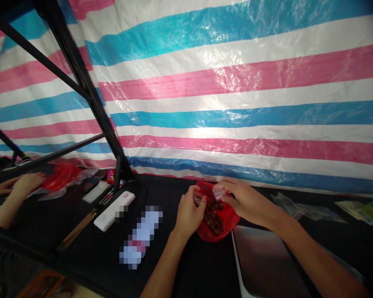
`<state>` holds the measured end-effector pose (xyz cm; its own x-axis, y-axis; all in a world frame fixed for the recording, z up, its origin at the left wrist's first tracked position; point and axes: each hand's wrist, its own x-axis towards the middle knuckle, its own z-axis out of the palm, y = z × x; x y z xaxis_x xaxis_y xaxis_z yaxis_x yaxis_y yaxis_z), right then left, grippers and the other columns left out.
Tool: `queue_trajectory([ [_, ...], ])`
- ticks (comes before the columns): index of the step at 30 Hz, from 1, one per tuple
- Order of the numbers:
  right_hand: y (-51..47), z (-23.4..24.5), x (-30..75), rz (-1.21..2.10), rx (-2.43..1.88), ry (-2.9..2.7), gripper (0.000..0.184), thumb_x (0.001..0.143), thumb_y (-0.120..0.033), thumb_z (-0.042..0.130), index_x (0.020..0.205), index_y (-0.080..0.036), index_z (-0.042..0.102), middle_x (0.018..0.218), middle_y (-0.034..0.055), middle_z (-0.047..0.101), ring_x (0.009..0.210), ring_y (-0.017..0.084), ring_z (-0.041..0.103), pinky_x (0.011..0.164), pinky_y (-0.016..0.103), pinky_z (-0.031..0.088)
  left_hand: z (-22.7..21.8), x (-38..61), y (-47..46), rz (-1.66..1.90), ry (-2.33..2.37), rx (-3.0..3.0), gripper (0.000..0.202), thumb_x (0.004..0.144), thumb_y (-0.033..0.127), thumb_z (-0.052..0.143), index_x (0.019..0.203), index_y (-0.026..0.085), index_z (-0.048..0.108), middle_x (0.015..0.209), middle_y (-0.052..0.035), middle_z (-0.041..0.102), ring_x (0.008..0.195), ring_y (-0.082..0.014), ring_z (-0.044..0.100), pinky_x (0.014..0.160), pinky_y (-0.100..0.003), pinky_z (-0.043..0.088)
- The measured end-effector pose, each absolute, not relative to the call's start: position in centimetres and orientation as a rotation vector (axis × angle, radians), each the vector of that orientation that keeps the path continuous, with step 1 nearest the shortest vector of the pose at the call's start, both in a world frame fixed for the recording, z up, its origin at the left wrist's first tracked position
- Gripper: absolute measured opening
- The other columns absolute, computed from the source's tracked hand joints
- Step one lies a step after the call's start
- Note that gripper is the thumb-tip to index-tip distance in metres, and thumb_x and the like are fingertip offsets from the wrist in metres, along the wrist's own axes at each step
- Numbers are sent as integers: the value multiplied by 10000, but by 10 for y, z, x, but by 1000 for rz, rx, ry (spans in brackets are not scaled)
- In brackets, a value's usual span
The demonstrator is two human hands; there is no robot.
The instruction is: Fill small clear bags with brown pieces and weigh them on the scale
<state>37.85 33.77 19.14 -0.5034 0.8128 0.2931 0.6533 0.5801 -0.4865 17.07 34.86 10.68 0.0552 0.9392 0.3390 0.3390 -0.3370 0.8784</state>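
A red plastic bag [231, 216] lies open on the black tabletop, holding many small dark brown pieces [214, 219] whose kind I cannot make out. At its left side, my left hand [189, 210] is closed, with a bit of clear plastic [199, 199] between thumb and fingers. My right hand [240, 199] reaches over the bag from the right, pinching a small clear plastic bag [218, 192]. Whether both hands hold the same piece of plastic cannot be seen.
Near my right forearm lies a closed laptop [267, 252]. A blurred-out phone [141, 240] and a white power strip [115, 211] are to the left. Clear bags [304, 209] lie at right. Beyond a black metal frame [93, 103], another person's hand [31, 182] is beside red plastic [62, 176].
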Motion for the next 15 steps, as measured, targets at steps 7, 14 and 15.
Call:
queue_trajectory([
  [7, 323, 166, 362, 790, -1218, -2596, 347, 810, -112, 660, 1110, -271, 736, 1131, 31, 731, 1036, 232, 693, 923, 322, 492, 107, 163, 353, 1336, 1434, 1646, 198, 902, 303, 658, 1097, 287, 633, 840, -11, 720, 710, -204, 664, 670, -265, 402],
  [14, 325, 156, 354, 507, -1476, -2591, 250, 832, -209, 673, 1079, -240, 693, 1123, 62, 730, 905, 249, 722, 765, 316, 484, 102, 160, 351, 1099, 1649, 1771, 81, 874, 313, 689, 928, 281, 638, 733, -20, 690, 662, -236, 640, 634, -279, 304],
  [15, 327, 156, 355, 430, -1528, -2585, 246, 846, -231, 673, 1092, -239, 689, 1170, 74, 726, 907, 260, 728, 762, 323, 484, 100, 160, 351, 1069, 1664, 1769, 105, 864, 335, 706, 916, 279, 635, 739, -27, 692, 665, -242, 637, 635, -280, 295],
])
